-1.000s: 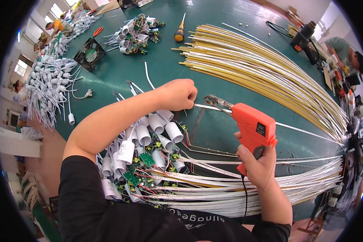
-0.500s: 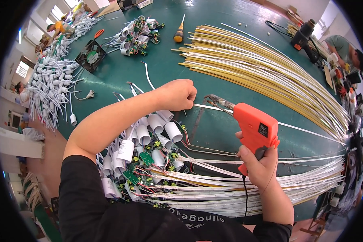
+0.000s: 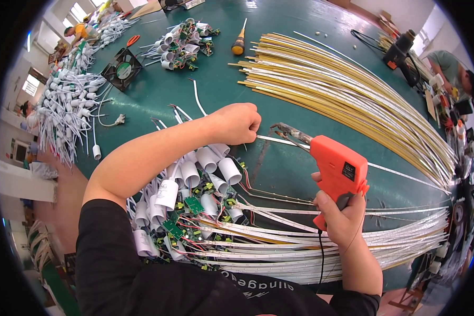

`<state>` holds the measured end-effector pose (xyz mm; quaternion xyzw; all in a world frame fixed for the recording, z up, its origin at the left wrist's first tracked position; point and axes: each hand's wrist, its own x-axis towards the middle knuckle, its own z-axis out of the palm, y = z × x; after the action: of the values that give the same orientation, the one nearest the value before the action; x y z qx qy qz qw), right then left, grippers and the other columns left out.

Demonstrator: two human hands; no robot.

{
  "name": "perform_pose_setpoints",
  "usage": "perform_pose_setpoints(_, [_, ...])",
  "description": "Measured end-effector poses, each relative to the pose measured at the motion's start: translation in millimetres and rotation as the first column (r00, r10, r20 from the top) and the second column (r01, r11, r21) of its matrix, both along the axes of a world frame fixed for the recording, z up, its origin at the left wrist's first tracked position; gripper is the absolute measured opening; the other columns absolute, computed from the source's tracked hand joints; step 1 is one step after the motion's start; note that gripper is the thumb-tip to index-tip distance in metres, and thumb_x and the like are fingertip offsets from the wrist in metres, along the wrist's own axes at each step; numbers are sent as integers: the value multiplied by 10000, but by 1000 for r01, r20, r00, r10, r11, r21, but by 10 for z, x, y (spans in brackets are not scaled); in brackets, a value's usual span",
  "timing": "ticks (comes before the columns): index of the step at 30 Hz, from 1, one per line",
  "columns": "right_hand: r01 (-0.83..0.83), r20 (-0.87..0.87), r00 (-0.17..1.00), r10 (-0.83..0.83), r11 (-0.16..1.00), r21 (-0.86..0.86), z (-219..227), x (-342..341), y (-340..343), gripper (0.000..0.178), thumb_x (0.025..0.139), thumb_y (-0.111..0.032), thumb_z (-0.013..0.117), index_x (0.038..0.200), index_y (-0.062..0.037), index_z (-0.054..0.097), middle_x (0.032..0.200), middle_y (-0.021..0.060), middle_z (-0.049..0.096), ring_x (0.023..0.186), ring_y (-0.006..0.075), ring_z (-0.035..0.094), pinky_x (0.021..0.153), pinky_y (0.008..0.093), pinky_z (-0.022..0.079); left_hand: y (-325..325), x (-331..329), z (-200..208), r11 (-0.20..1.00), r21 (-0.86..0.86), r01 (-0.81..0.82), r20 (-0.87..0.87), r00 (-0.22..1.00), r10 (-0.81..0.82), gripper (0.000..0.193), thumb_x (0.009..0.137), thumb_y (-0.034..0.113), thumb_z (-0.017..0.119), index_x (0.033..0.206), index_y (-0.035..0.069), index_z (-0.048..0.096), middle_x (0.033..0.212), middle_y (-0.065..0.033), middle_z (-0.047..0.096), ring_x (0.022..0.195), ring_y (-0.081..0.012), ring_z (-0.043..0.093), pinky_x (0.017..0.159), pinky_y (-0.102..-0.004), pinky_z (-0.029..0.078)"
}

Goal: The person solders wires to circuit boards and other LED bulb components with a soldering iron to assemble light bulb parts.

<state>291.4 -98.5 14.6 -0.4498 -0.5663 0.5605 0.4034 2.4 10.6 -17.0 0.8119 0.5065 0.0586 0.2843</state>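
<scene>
My left hand is closed, knuckles up, at the left end of a narrow white LED strip. The pinched end itself is hidden by the fingers. My right hand grips an orange soldering gun by its handle, with the thumb wrapped round it. The gun's metal tip points left toward my left hand, a short gap away and just above the strip. Beneath my left forearm lies a heap of white plastic lamp caps and green circuit boards with thin red wires.
Wired LED strips run along the near edge. Yellow and white strips are bundled at the far right. A screwdriver, a small fan, a heat gun and white cabled caps lie on the green table. Other people sit beyond.
The whole view has shifted slightly. My hands, the strip and the soldering gun keep nearly the same places relative to each other.
</scene>
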Motion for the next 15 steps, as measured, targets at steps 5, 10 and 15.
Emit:
perform_pose_setpoints(5, [5, 45, 999, -5, 1000, 12, -14, 34, 18, 455, 809, -30, 605, 1239, 21, 466, 1124, 126, 613, 765, 107, 579, 690, 262, 495, -16, 56, 90, 999, -43, -12, -88, 996, 8, 91, 745, 108, 650, 810, 51, 621, 937, -114, 562, 902, -299, 564, 793, -390, 467])
perform_pose_setpoints(10, [-12, 13, 1000, 12, 999, -47, 101, 16, 23, 397, 821, -27, 622, 1194, 28, 498, 1094, 113, 642, 848, 110, 582, 771, 277, 480, -171, -103, 312, 990, 99, 98, -91, 992, -89, 247, 730, 58, 672, 974, 74, 638, 1057, -107, 553, 1049, -294, 536, 883, -369, 453])
perform_pose_setpoints(15, [21, -19, 1000, -21, 999, -24, 46, 4, 5, 378, 820, -26, 623, 1175, 27, 507, 1092, 109, 643, 787, 92, 572, 722, 265, 481, -226, -162, 252, 829, 329, 452, -256, 888, -383, 219, 714, 40, 651, 931, 69, 665, 1087, -89, 565, 1079, -260, 523, 926, -393, 422])
